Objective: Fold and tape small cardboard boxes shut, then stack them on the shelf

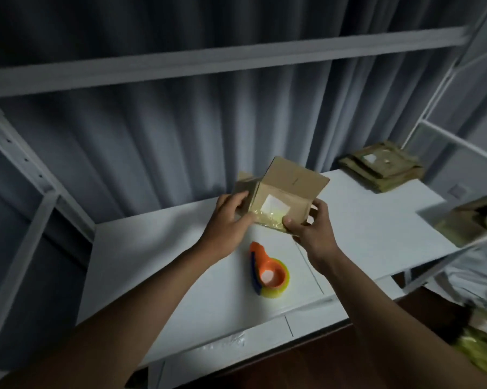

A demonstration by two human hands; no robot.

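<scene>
A small brown cardboard box (285, 192) with a white label and yellowish tape on its near face is held above the white shelf board (180, 248). One of its flaps stands open at the top. My left hand (229, 217) grips its left side, thumb on the near face. My right hand (311, 227) grips its lower right corner. An orange and blue tape dispenser (266, 272) with a yellow-tinted roll lies on the board just below the box, between my forearms.
A pile of flattened cardboard boxes (382, 165) lies at the board's far right corner. Another cardboard box (472, 217) sits on the neighbouring rack to the right. White metal shelf uprights and a rail (222, 58) frame the space; grey curtains hang behind.
</scene>
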